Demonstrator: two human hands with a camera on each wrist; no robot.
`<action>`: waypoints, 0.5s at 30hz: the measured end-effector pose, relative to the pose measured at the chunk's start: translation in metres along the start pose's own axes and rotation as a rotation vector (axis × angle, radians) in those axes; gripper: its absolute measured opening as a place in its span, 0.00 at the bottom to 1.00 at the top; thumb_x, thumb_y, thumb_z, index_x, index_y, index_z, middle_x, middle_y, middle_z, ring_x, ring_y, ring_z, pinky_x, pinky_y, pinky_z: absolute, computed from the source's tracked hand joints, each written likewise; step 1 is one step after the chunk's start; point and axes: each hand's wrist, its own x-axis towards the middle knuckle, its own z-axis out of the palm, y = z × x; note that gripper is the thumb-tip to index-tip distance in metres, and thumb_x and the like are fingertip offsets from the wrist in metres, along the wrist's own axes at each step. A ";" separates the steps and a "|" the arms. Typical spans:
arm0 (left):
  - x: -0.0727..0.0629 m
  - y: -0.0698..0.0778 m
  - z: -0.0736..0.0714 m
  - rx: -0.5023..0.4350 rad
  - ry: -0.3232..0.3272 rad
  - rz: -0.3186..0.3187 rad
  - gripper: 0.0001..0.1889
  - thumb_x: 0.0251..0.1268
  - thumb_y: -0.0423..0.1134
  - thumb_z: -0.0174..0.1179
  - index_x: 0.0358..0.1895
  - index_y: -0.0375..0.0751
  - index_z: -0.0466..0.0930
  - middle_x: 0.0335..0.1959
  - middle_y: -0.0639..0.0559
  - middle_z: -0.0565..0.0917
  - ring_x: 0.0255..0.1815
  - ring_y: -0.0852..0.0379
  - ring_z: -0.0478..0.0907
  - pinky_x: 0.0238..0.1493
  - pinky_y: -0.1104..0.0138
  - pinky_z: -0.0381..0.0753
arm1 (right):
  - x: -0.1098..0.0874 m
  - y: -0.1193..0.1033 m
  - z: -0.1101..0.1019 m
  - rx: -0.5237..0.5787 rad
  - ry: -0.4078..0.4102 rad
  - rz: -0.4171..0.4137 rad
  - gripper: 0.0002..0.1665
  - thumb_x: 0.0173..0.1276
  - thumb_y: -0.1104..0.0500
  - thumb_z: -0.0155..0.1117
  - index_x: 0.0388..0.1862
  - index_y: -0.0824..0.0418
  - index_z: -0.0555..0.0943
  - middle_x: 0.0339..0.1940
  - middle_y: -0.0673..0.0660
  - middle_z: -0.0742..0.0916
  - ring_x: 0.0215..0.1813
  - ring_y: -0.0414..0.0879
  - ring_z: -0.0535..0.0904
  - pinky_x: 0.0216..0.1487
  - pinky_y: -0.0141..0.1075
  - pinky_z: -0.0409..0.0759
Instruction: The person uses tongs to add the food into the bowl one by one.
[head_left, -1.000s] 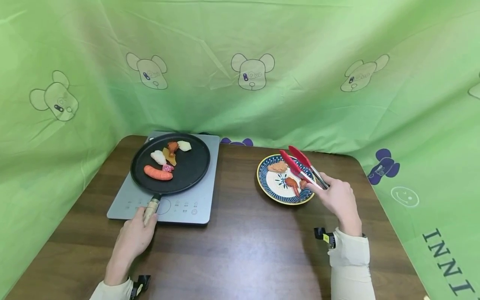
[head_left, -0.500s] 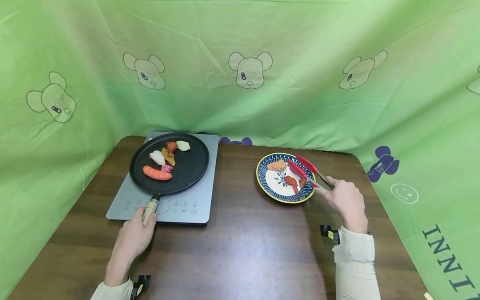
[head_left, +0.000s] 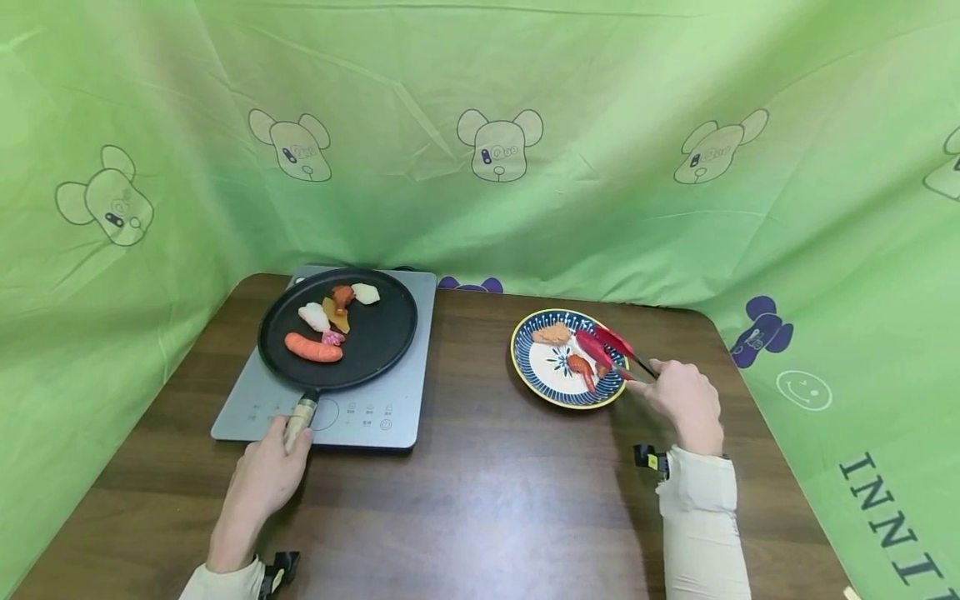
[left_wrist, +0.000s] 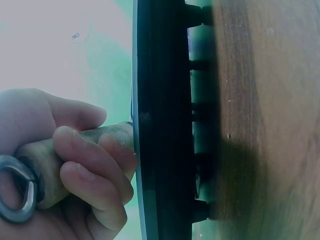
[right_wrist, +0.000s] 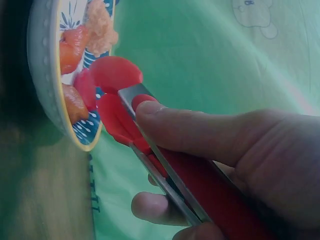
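My left hand (head_left: 266, 475) grips the wooden handle (head_left: 300, 421) of a flat black frying pan (head_left: 378, 350). In the left wrist view, its fingers (left_wrist: 92, 185) curl round that handle near a metal ring (left_wrist: 22, 200). My right hand (head_left: 686, 404) holds red-tipped tongs (right_wrist: 117, 75) slightly apart, thumb on one arm. The tong heads reach down into a blue-patterned plate (head_left: 522, 375). On it lie a tan meat piece (head_left: 551, 333), a reddish-orange drumstick-like piece (head_left: 581, 372) and a small brown piece (right_wrist: 75, 104) beside the tong heads.
The pan sits on a grey induction cooker (head_left: 405, 400). It holds a sausage (head_left: 313, 348), a brown drumstick-like piece (head_left: 342, 297), a white slice (head_left: 366, 292) and other food pieces. A green curtain (head_left: 420, 200) hangs behind the wooden table (head_left: 480, 500).
My right hand has shifted right, then slightly back left. The tongs have come down into the plate, their heads closer together. My left hand keeps hold of the pan handle.
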 end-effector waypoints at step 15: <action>0.000 0.000 0.001 -0.011 -0.002 -0.004 0.33 0.73 0.56 0.38 0.67 0.29 0.52 0.23 0.44 0.68 0.19 0.51 0.66 0.18 0.61 0.63 | 0.006 -0.003 0.009 -0.013 -0.048 0.009 0.29 0.62 0.42 0.64 0.52 0.63 0.80 0.31 0.66 0.81 0.30 0.60 0.76 0.24 0.48 0.70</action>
